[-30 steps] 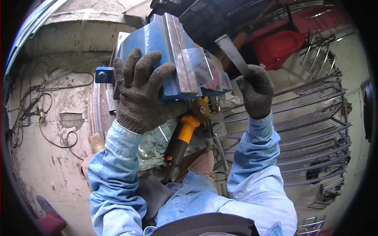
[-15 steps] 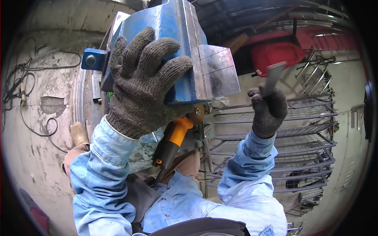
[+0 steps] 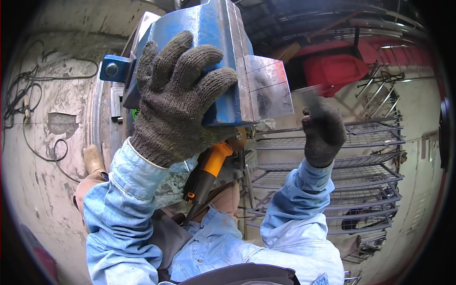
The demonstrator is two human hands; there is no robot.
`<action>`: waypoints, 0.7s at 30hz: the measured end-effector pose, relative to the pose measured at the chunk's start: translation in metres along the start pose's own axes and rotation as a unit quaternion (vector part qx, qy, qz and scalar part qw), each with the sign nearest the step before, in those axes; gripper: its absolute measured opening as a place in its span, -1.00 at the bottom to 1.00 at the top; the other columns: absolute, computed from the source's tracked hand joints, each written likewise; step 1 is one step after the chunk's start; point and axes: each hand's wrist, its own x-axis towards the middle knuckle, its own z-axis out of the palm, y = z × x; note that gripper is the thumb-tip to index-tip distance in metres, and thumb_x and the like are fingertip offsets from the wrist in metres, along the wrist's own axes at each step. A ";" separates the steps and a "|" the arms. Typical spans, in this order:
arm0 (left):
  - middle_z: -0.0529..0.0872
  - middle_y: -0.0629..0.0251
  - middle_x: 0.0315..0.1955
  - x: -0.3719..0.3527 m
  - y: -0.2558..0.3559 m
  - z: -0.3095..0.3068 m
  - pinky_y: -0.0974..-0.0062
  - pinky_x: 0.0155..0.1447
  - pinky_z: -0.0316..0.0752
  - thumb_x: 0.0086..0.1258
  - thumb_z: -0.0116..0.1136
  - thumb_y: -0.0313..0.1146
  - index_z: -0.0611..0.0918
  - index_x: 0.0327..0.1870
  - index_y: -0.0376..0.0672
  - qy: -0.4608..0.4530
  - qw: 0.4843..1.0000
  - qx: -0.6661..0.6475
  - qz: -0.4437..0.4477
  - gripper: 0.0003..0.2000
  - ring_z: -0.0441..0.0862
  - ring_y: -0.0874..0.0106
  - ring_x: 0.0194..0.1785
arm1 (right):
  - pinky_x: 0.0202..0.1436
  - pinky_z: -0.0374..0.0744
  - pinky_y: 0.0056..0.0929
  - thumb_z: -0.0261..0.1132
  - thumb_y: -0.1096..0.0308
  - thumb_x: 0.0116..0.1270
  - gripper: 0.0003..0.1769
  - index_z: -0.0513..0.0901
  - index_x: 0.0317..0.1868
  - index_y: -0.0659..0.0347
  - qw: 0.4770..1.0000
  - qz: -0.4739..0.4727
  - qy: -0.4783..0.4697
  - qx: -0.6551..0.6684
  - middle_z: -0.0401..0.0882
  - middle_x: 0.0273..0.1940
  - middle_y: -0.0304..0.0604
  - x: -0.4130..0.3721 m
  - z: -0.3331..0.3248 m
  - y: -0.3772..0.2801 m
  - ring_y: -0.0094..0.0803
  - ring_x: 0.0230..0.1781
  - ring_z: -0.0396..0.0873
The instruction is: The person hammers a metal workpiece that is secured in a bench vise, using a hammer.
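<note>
My left hand (image 3: pixel 178 97), in a dark knit glove, lies with fingers spread and slightly bent over a blue metal vise (image 3: pixel 209 28). A shiny sheet-metal piece (image 3: pixel 268 88) with dark scribed lines juts from the vise's right side. Right of that sheet, my gloved right hand (image 3: pixel 325 130) is closed around a flat grey metal piece (image 3: pixel 311 97), blurred by motion, whose far end points toward the sheet's edge. Below the vise sits an orange and black angle grinder (image 3: pixel 209 166), its disc partly hidden behind the vise.
Stacked wire-mesh racks (image 3: pixel 327 180) stand on the right. Farther back are a red cloth-like item (image 3: pixel 335 73) and metal tube frames (image 3: pixel 384 85). A black cable (image 3: pixel 31 90) lies coiled on the stained floor at left. A metal rail (image 3: pixel 97 114) runs beside the vise.
The flat metal piece in my right hand has swung from nearly upright down to the left, toward the sheet. My left hand stays on the vise; the view has shifted slightly.
</note>
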 end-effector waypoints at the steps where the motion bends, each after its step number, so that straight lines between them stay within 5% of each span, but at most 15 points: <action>1: 0.47 0.25 0.18 0.000 0.000 0.000 -0.21 0.49 -0.06 -0.30 0.54 0.21 0.61 0.07 0.15 0.000 1.000 0.000 0.000 -0.23 0.22 0.03 0.45 | -0.16 0.59 -0.44 0.37 0.70 0.11 -0.67 0.64 -0.07 0.40 0.995 -0.065 -0.050 -0.056 0.67 -0.23 -0.06 0.003 -0.001 0.000 -0.39 -0.26 0.62; 4: 0.46 0.23 0.19 0.000 0.000 -0.001 -0.23 0.48 -0.05 -0.32 0.55 0.20 0.61 0.07 0.15 0.004 1.000 0.001 -0.001 -0.22 0.22 0.02 0.45 | -0.19 0.60 -0.44 0.39 0.72 0.04 -0.66 0.66 -0.11 0.39 0.991 0.057 0.089 0.087 0.67 -0.24 -0.03 -0.007 0.008 0.002 -0.37 -0.27 0.64; 7: 0.45 0.23 0.19 0.000 -0.001 -0.002 -0.26 0.47 -0.04 -0.34 0.57 0.18 0.61 0.07 0.14 -0.004 1.000 -0.007 0.003 -0.21 0.21 0.02 0.45 | -0.19 0.61 -0.43 0.41 0.69 0.07 -0.67 0.65 -0.10 0.39 0.997 -0.031 -0.054 -0.044 0.67 -0.21 -0.03 0.003 -0.004 -0.001 -0.37 -0.26 0.65; 9: 0.44 0.23 0.20 -0.001 -0.001 -0.001 -0.26 0.47 -0.04 -0.36 0.57 0.17 0.62 0.07 0.13 -0.006 1.000 -0.007 0.002 -0.20 0.21 0.01 0.46 | -0.19 0.62 -0.42 0.41 0.69 0.10 -0.67 0.65 -0.08 0.39 0.995 -0.038 -0.058 -0.066 0.67 -0.19 -0.02 -0.002 -0.003 0.001 -0.35 -0.24 0.65; 11: 0.44 0.23 0.20 -0.001 -0.001 -0.002 -0.26 0.47 -0.04 -0.36 0.58 0.16 0.62 0.07 0.13 -0.005 1.000 -0.006 0.000 -0.21 0.20 0.02 0.46 | -0.19 0.62 -0.41 0.41 0.69 0.11 -0.67 0.64 -0.08 0.37 0.996 0.043 0.062 0.050 0.67 -0.17 -0.01 -0.010 0.002 0.009 -0.34 -0.24 0.65; 14: 0.44 0.24 0.20 0.000 0.000 -0.001 -0.26 0.48 -0.06 -0.36 0.58 0.15 0.62 0.06 0.14 -0.003 1.000 -0.011 -0.003 -0.22 0.20 0.02 0.46 | -0.15 0.62 -0.42 0.39 0.70 0.12 -0.69 0.65 -0.09 0.38 0.999 0.004 -0.036 -0.016 0.68 -0.16 -0.02 -0.005 -0.001 0.001 -0.34 -0.22 0.65; 18: 0.44 0.26 0.20 -0.001 -0.001 0.000 -0.24 0.49 -0.09 -0.33 0.57 0.13 0.62 0.06 0.15 0.003 1.000 -0.012 -0.001 -0.24 0.21 0.04 0.46 | -0.11 0.62 -0.42 0.40 0.71 0.11 -0.68 0.64 -0.09 0.39 0.997 0.056 0.045 0.022 0.68 -0.15 0.00 -0.009 0.000 0.006 -0.34 -0.18 0.64; 21: 0.45 0.26 0.20 -0.001 0.001 -0.002 -0.22 0.50 -0.09 -0.32 0.57 0.13 0.62 0.06 0.15 -0.006 1.000 -0.011 -0.010 -0.24 0.20 0.04 0.46 | -0.09 0.61 -0.42 0.40 0.73 0.09 -0.66 0.64 -0.08 0.40 0.997 -0.044 -0.053 -0.045 0.67 -0.14 -0.01 -0.005 -0.003 0.005 -0.34 -0.16 0.63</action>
